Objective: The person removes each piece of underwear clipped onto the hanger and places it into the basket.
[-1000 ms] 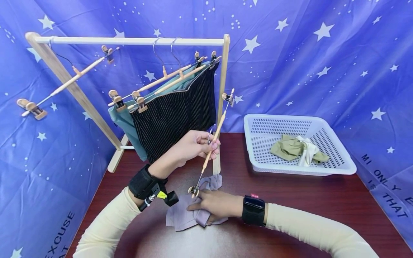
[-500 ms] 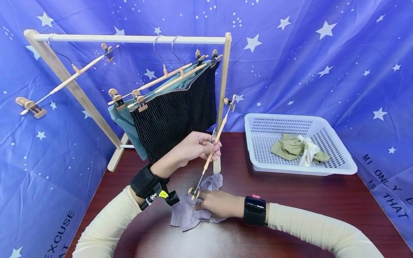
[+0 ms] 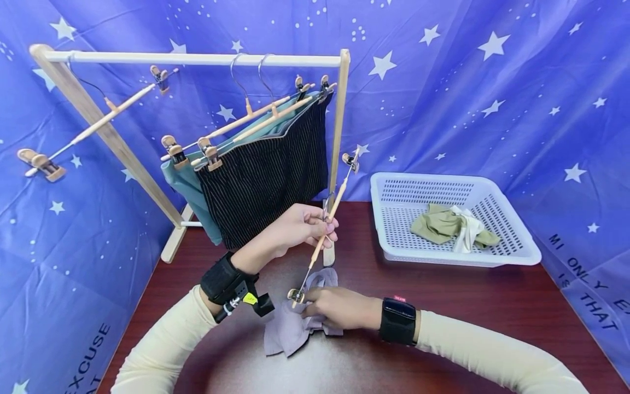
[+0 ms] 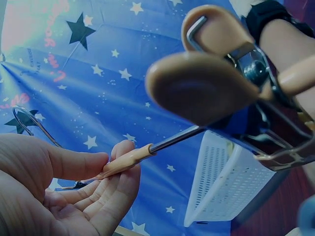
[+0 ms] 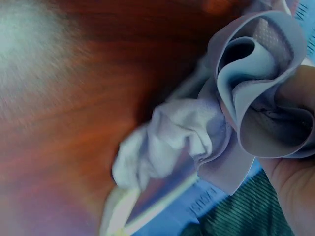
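Note:
My left hand [image 3: 307, 227] pinches a wooden clip hanger [image 3: 336, 207] between thumb and fingers at the middle of its bar. The bar slants, with one clip [image 3: 350, 160] high and the other clip [image 3: 296, 296] low, close to my right fingers. With my right hand [image 3: 342, 307] I grip a lavender garment [image 3: 285, 328], its cloth bunched and partly lying on the table. In the right wrist view, the garment's band [image 5: 261, 88] is folded into loops beside my thumb. A large hanger clip [image 4: 202, 88] fills the left wrist view's upper right. Some fingers are hidden behind the cloth.
A wooden rack [image 3: 192, 58] stands at the back left. From it hang black striped shorts [image 3: 268, 186], a teal garment [image 3: 189, 189] and a bare clip hanger [image 3: 95, 127]. At the right, a white basket [image 3: 521, 246] holds olive and white cloths [image 3: 438, 227].
My right hand has shifted slightly right and gathered the lavender garment more tightly. The hanger in my left hand has tipped a little, its upper end moving right and down.

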The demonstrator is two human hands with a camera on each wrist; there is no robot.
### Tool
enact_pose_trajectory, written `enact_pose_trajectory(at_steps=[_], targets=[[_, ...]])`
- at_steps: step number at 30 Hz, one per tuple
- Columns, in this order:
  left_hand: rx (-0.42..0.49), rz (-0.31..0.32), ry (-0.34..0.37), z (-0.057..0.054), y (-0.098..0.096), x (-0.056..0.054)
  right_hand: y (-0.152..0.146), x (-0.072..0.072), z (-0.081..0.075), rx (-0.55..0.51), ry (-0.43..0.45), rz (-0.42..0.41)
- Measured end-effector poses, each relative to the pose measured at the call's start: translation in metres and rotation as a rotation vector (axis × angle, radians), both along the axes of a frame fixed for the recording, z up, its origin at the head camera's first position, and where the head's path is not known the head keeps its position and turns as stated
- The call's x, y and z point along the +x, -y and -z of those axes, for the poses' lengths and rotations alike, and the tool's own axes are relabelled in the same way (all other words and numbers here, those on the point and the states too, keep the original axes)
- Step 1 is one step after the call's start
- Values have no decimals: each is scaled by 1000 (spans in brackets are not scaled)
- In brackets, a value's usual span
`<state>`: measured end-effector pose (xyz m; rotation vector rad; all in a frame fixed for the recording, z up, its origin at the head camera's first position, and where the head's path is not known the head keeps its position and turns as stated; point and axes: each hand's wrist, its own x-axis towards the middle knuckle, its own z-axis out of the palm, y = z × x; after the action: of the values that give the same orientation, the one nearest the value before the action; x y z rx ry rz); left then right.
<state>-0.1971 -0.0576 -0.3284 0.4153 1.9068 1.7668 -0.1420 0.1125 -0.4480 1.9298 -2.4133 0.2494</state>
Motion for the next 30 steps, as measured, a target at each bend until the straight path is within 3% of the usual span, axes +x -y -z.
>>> enact_pose_trajectory(at_steps=[8, 21, 30], targets=[[2, 1, -6, 0, 2, -1, -17, -2, -45, -152, 26, 49], [9, 4, -47, -5, 6, 1, -67, -14, -124, -433, -145, 160], [26, 8, -54, -5, 6, 2, -110, -25, -179, -541, -277, 243]])
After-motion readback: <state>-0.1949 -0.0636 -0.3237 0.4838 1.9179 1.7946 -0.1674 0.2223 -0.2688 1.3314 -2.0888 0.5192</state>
